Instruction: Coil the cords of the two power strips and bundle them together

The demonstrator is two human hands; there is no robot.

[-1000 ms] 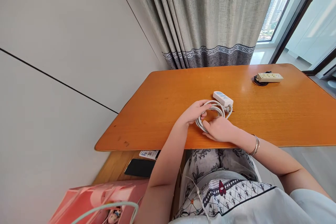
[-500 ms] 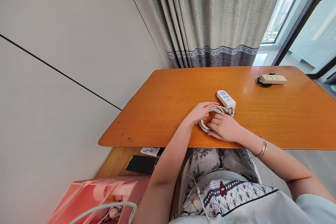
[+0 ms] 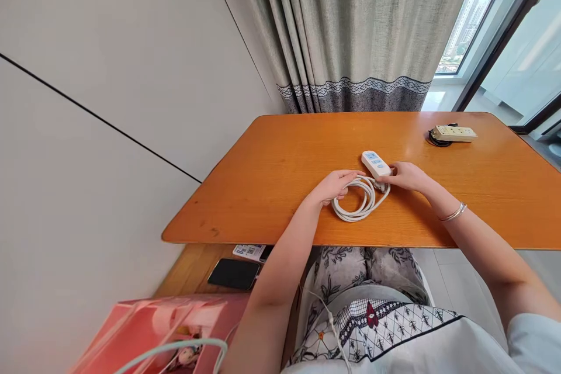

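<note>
Toward the table's [image 3: 263, 187] near edge, the left hand [image 3: 336, 186] grasps the coil [image 3: 350, 218], the right hand [image 3: 405, 177] the strip [image 3: 376, 164]; positioning appears underway, next requiring coil support.

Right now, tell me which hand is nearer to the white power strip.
Right. The right hand is at the near end of the white power strip, fingers touching it; the left hand is apart, to its left, on the coiled white cord.

The head-worn camera faces forward and down, seemingly near the table [image 3: 263, 187].
</note>
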